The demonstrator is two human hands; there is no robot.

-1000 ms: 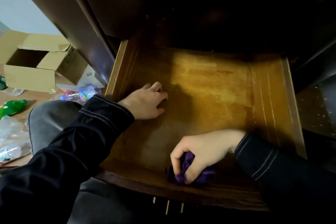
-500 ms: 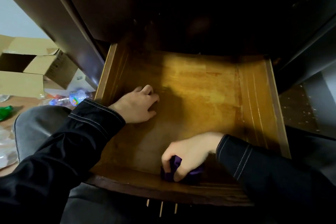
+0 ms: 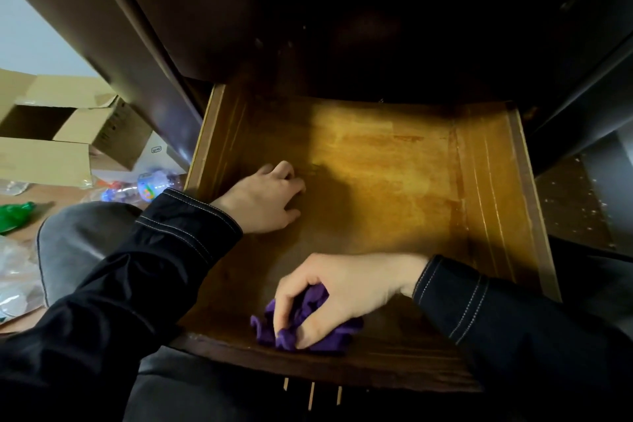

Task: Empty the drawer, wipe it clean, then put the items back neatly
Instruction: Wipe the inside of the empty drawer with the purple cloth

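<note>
Drawer [image 3: 394, 181] emptied; right hand [image 3: 346, 288] clenches soft, light cloth [image 3: 267, 331], best bunched in the palm, near edge; left hand [image 3: 263, 202] rests loose.

The drawer [image 3: 394, 181] stands pulled out, and its middle and right half lie bare, wide enough for a hand to sweep across to the right wall. The left hand [image 3: 263, 202] rests on the drawer bottom near the left wall and blocks that side. The right hand [image 3: 342, 288], bunched round a purple cloth [image 3: 270, 331], takes up the front edge. The dark cabinet [image 3: 342, 27] overhangs the back, leaving only a low gap there. Left of the drawer, a knee [image 3: 85, 243], a plastic bottle [image 3: 150, 181] and a cardboard box [image 3: 44, 161] crowd the ground.
</note>
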